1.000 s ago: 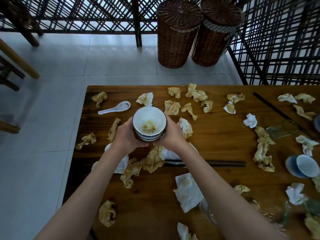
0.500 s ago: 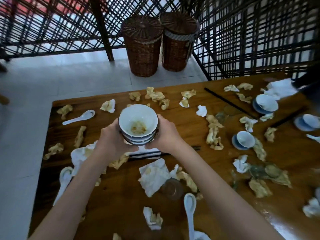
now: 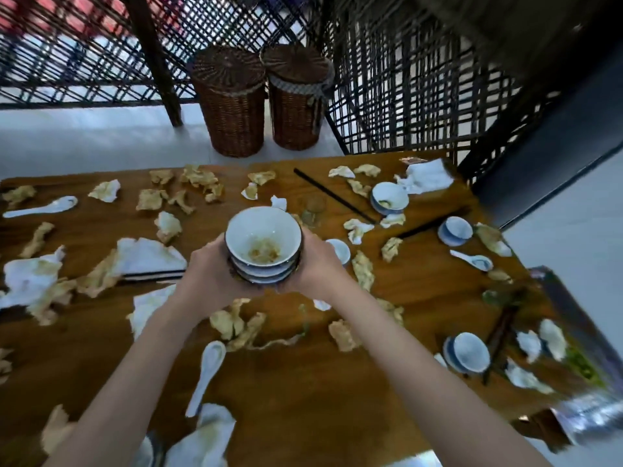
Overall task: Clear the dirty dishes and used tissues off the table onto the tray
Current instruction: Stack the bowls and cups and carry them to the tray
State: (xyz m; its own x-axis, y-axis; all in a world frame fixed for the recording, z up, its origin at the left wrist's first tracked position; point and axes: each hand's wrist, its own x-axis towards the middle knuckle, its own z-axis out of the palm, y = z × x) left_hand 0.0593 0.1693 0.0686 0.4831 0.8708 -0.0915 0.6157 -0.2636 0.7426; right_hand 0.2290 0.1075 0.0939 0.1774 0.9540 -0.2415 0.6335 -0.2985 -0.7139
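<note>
I hold a stack of white bowls [image 3: 263,244] with brown food residue in the top one, lifted above the wooden table [image 3: 303,399]. My left hand [image 3: 209,278] grips its left side and my right hand [image 3: 315,264] grips its right side. Crumpled, stained tissues [image 3: 199,178] lie scattered across the table. More dirty bowls sit at the right: one [image 3: 389,197] near the far edge, one [image 3: 455,229] further right, one [image 3: 468,353] at the near right. White spoons lie at the far left [image 3: 43,207] and in front of me [image 3: 207,370]. A blurred tray edge [image 3: 580,332] shows at the right.
Black chopsticks [image 3: 332,195] lie on the far side of the table, another pair [image 3: 153,274] sits under a tissue at the left. A clear glass [image 3: 312,210] stands behind the stack. Two wicker baskets [image 3: 232,102] stand on the floor beyond the table, before a dark lattice screen.
The view has swung to the right, and the stack of bowls in both hands has travelled right over the table. More bowls and the tray edge have come into view.
</note>
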